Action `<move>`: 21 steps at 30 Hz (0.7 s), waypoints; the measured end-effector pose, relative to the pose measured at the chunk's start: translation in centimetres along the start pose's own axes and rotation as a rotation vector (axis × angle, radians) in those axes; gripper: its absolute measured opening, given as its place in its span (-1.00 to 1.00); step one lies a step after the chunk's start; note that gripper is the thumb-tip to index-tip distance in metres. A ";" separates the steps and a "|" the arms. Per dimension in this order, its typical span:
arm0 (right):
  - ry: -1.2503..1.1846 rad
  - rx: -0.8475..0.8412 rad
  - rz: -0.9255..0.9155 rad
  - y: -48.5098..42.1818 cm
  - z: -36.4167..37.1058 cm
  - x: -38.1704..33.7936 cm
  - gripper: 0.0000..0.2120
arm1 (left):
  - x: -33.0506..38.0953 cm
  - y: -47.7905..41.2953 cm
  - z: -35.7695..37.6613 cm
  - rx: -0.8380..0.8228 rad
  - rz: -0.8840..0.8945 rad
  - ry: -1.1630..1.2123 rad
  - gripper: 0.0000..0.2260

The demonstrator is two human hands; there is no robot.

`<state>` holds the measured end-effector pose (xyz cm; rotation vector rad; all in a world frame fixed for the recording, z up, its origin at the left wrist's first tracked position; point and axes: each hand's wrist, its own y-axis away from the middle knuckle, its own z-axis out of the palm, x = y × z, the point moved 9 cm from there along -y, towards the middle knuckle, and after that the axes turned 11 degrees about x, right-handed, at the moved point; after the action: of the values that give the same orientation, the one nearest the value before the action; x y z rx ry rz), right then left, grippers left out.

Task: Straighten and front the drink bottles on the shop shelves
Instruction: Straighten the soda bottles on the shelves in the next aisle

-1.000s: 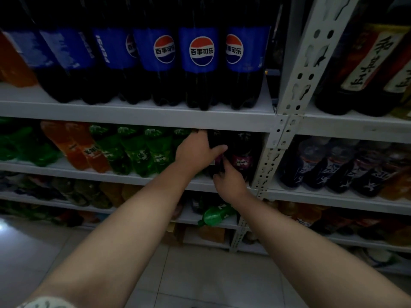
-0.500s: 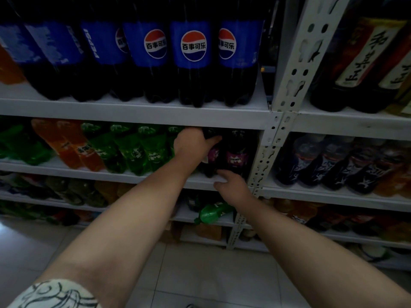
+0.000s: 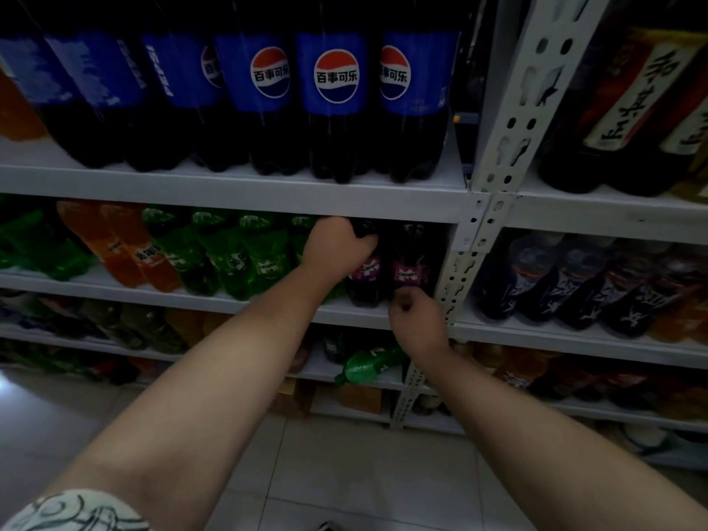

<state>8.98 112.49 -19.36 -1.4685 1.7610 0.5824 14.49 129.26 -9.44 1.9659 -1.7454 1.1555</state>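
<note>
Two purple bottles [image 3: 412, 264] upright, labels outward | left hand [image 3: 337, 251] fingers wrap one's neck | right hand [image 3: 418, 324] fingers curled, grip unclear

Your left hand [image 3: 337, 247] closes over the neck and cap of the left dark bottle [image 3: 366, 277]. Your right hand [image 3: 417, 323] hides the base of the right dark bottle [image 3: 412, 270]; contact there cannot be judged. The cola bottles [image 3: 333, 90] are cut off at the top edge. The lower-shelf bottles [image 3: 153, 331] are too dim to identify.

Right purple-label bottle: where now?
Head view: right purple-label bottle stands at the right end of the second shelf, by the white upright, beside its twin gripped by the left hand.
</note>
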 end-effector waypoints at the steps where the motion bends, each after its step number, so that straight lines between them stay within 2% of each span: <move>1: -0.003 0.110 -0.038 0.4 -1.2 -0.4 -0.73 | 0.0 0.1 -0.1 0.042 -0.001 0.003 -0.72; 4: -0.042 0.297 -0.152 1.3 -3.6 -1.7 -0.68 | -0.2 0.4 -0.9 0.172 -0.033 0.019 -0.63; 8: 0.107 0.240 -0.183 1.2 -2.9 -3.2 -0.33 | -0.6 0.2 -1.2 0.215 -0.094 -0.003 -0.60; 10: 0.164 0.220 -0.154 0.8 -2.3 -3.7 -0.26 | -0.5 0.1 -0.8 0.163 -0.073 0.040 -0.62; 12: 0.101 0.209 -0.085 -0.3 -2.1 -3.7 -0.23 | -0.6 0.0 -0.6 0.099 -0.049 0.064 -0.65; 14: 0.026 0.201 0.002 -1.7 -2.0 -3.2 -0.27 | -1.2 -0.3 -0.6 0.023 -0.069 0.107 -0.72; 17: 0.036 0.233 0.051 -2.5 -2.2 -2.7 -0.48 | -1.3 -0.3 -0.2 -0.063 -0.091 0.167 -0.77; 21: 0.043 0.302 0.063 -2.2 -2.2 -2.4 -0.55 | 0.0 0.5 -1.2 0.136 0.006 0.036 -0.69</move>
<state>10.62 111.82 -15.90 -1.2277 1.8424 0.3014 13.55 129.92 -8.82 2.0035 -1.6972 1.3364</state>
